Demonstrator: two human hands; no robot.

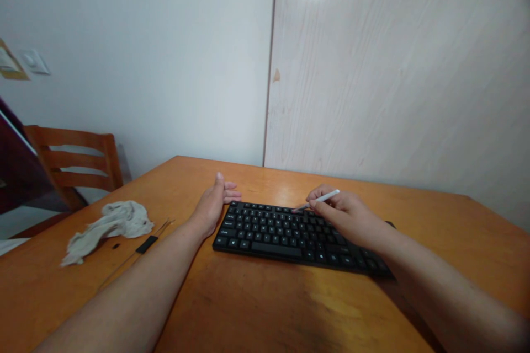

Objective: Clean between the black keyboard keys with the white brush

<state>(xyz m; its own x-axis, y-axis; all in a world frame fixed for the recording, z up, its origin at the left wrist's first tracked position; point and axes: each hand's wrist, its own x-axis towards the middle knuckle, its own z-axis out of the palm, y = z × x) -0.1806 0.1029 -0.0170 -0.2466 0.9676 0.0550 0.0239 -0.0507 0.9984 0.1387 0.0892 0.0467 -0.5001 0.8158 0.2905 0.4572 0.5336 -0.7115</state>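
Observation:
A black keyboard (pixel 269 231) lies flat on the wooden table, its keys facing up. At its left end rests my left hand (pixel 213 201), fingers stretched out past the far left corner and thumb raised, holding nothing. My right hand (pixel 342 209) is over the right part of the keyboard and pinches a slim white-handled tool (pixel 328 196). The tool slants down to the left, and its thin tip meets the upper rows of keys; the exact kind of tip is too small to tell. My right hand and forearm hide many keys on the right side.
Left of my left forearm lie a crumpled greyish cloth (pixel 118 223), a small black piece (pixel 116 246) and a thin wire tool with a black middle (pixel 147 244). A wooden chair (pixel 78 157) stands beyond the left table edge. A wall (pixel 207 66) rises behind the table (pixel 248 309).

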